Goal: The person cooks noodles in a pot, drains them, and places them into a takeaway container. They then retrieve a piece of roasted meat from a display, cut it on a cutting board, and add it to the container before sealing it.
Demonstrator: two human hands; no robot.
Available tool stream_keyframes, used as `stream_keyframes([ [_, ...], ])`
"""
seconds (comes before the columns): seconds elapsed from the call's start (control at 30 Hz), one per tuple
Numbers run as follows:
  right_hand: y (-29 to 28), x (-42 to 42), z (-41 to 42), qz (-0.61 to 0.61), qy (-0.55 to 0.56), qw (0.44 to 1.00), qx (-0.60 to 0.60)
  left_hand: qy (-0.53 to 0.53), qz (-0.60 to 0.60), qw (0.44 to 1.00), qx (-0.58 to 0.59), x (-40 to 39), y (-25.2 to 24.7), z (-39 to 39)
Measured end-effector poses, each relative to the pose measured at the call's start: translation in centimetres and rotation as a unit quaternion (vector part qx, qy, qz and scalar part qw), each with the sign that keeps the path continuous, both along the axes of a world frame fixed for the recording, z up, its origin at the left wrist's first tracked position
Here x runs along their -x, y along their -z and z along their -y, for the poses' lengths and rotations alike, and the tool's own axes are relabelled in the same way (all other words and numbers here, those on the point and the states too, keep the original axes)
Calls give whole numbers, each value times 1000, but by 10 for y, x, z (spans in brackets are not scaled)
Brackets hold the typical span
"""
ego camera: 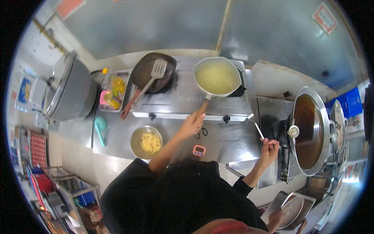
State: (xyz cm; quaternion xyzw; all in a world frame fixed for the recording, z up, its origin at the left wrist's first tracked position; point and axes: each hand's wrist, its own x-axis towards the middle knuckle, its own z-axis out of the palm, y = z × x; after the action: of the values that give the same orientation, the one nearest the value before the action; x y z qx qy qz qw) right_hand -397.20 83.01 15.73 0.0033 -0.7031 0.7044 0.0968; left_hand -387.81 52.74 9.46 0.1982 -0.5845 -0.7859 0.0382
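Note:
My left hand (191,125) grips the wooden handle (202,108) of a metal saucepan (217,76) with a pouring lip. The saucepan sits on the right burner of a two-burner gas stove (187,102), holding pale yellow, cloudy liquid. My right hand (269,149) pinches the end of a slim metal utensil (258,128), perhaps a fork, just right of the stove's front corner. Below my left forearm stands a steel bowl (135,147) of yellow noodle-like food (151,143). A pink digital timer (199,150) and dark-handled scissors (204,132), partly hidden by my left hand, lie on the steel counter.
On the left burner, a slotted spatula (158,70) rests across a dark frying pan (140,68). Further left are a tray of bottles (114,90), a turquoise ladle (100,128) and a grey cooker (74,90). A wide pan of brown liquid (306,146) stands right; another person's hands (276,220) hold a tray.

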Motion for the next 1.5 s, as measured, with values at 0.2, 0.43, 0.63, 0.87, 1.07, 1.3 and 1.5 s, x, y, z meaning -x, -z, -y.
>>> stream_keyframes([
  [0.2,6,-1,9,8,-19,1000,-14,30,15,999,13,71,33,1],
  [0.43,5,4,13,48,-16,998,-31,40,25,999,10,100,46,-2],
  [0.63,17,10,13,21,-20,999,-33,64,9,998,24,103,59,10],
  [0.87,10,11,23,179,-149,967,101,92,34,989,110,102,50,10],
  [1.07,5,5,67,217,-399,891,0,-63,15,899,434,-5,28,35],
  [1.3,19,-81,202,-130,-539,720,-418,-232,435,689,531,-288,35,94],
  [1.5,86,-148,308,-435,-423,536,-586,-350,208,907,109,-351,102,87],
])
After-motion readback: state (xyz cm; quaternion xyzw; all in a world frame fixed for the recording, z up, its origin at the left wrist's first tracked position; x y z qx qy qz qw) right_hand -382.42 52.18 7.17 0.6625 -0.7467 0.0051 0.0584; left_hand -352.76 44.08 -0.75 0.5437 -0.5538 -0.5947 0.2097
